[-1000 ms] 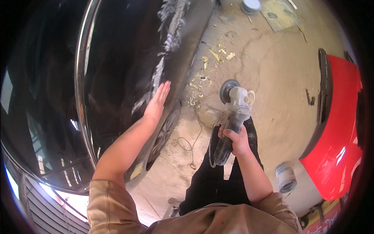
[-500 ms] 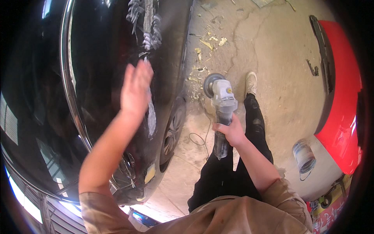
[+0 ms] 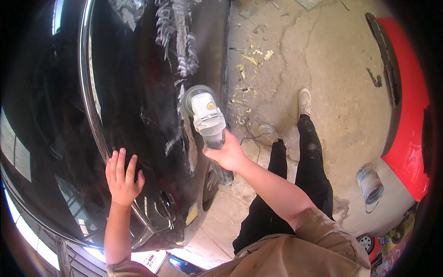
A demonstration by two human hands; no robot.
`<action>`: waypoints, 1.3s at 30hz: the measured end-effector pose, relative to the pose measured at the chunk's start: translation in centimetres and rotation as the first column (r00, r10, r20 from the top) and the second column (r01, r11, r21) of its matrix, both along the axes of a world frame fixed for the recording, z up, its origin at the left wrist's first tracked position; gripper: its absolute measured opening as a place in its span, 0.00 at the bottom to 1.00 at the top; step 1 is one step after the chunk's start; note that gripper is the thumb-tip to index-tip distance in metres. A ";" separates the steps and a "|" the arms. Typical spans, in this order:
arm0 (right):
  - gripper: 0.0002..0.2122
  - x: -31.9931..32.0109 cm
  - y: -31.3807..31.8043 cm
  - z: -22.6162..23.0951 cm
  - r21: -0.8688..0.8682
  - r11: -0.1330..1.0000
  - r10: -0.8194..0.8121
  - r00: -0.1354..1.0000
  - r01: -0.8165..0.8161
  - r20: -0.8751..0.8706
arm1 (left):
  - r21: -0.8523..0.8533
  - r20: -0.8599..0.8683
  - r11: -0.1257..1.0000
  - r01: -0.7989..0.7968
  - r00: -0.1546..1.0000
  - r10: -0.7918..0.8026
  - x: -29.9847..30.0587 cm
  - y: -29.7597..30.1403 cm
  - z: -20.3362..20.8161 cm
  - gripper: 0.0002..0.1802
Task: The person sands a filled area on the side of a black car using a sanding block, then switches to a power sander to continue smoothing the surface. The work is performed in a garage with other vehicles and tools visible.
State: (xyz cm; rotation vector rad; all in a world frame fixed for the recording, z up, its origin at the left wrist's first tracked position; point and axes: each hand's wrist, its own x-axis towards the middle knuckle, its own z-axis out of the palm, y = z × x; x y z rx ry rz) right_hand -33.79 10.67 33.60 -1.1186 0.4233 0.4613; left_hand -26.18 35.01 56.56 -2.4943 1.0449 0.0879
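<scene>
My right hand (image 3: 227,151) is closed round the body of an angle grinder (image 3: 208,115) with a grey-white head. Its round disc (image 3: 190,98) is at a scuffed strip on the side of the black car (image 3: 124,111); I cannot tell whether it touches. Pale sanded streaks (image 3: 182,37) run along the panel beyond the disc, and a scraped patch (image 3: 190,147) lies nearer me. My left hand (image 3: 122,177) rests flat with fingers stretched out, at the chrome window trim (image 3: 88,87) and dark glass. It holds nothing.
Yellowish chips (image 3: 251,60) litter the concrete floor beside the car. A thin cord (image 3: 258,138) lies near my feet. At the right are a red car panel (image 3: 408,111), a black strip (image 3: 385,60) and a bucket (image 3: 370,182) with a handle.
The grinder has moved left and forward from over the floor to the car's side. My left hand has come back from the scraped strip to the window trim.
</scene>
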 end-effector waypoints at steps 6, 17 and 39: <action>0.28 0.9 1.9 -1.0 0.171 0.984 -0.019 0.986 0.048 -0.166 | -0.062 -0.019 0.998 -0.027 0.999 0.026 -0.7 3.0 -0.8 0.24; 0.26 2.2 1.7 -0.2 0.057 0.998 -0.026 0.992 0.033 -0.122 | -0.061 -0.033 0.998 -0.013 0.999 0.011 -0.5 2.7 -0.7 0.23; 0.30 4.0 0.9 0.2 0.050 0.998 -0.016 0.978 0.027 -0.208 | -0.060 -0.027 0.998 -0.005 1.000 0.004 -0.4 2.8 -0.8 0.23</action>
